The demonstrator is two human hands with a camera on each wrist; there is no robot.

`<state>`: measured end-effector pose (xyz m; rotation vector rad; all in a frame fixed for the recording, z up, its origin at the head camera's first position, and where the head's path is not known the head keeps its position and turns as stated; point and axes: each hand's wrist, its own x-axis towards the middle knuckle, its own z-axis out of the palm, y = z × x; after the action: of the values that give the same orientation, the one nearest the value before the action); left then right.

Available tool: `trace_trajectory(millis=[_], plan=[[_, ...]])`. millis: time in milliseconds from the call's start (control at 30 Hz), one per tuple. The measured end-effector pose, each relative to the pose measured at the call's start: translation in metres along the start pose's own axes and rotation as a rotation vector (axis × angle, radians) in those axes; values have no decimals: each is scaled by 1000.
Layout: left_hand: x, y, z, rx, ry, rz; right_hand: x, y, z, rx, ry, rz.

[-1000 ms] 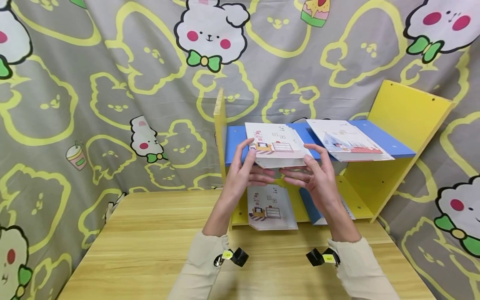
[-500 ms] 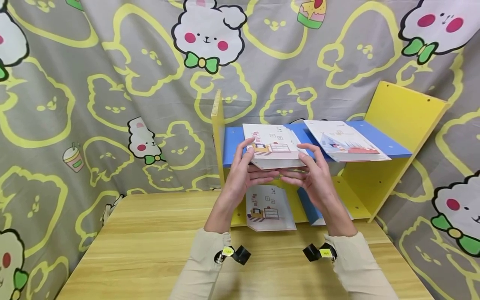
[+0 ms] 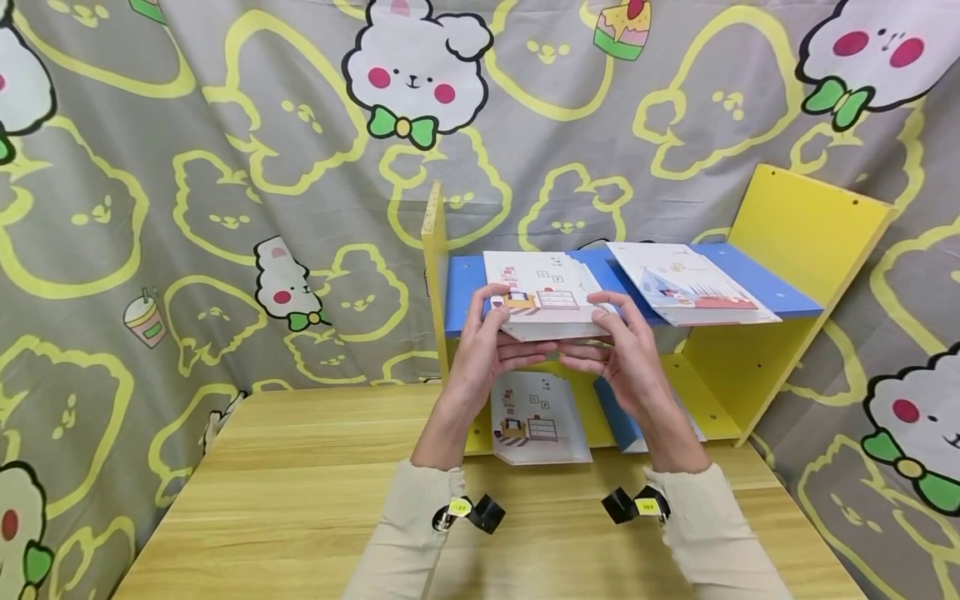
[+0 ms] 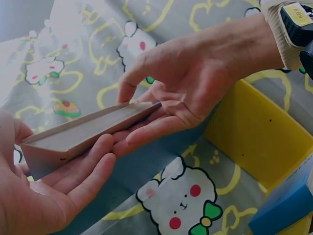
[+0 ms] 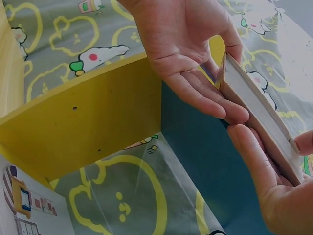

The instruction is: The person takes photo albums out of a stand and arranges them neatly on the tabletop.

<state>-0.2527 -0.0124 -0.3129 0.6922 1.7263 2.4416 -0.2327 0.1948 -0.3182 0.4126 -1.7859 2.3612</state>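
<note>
Both hands hold a white-covered book (image 3: 543,287) at its front edge, over the left part of the blue shelf. My left hand (image 3: 476,354) grips its left front corner, thumb on the cover and fingers underneath. Opposite it, my right hand (image 3: 630,346) grips the right front corner the same way. The left wrist view shows the pale page edge of the book (image 4: 98,129) between thumbs and fingers. From the right wrist, the fingertips of both hands nearly meet beneath the book (image 5: 261,115). The fingers hide part of its underside.
A second white book (image 3: 690,283) lies on the blue shelf (image 3: 780,287) to the right, overhanging its front. On the yellow lower shelf (image 3: 596,421) lie a similar white book (image 3: 540,417) and a blue-spined book (image 3: 621,417). Yellow side panels (image 3: 810,225) bound the unit on the wooden table (image 3: 300,483).
The right hand has slid left along the book's front edge, nearer the left hand. The book's front edge sits slightly lower, and the head view has shifted a little.
</note>
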Motion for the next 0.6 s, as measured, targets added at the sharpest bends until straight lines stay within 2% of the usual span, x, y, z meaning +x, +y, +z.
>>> trace_trajectory(millis=[333, 600], plan=[[-5, -2, -2, -12, 17, 36, -5, 3, 4, 12, -15, -24], [-11, -1, 0, 25, -13, 70, -13, 7, 5, -18, -1, -54]])
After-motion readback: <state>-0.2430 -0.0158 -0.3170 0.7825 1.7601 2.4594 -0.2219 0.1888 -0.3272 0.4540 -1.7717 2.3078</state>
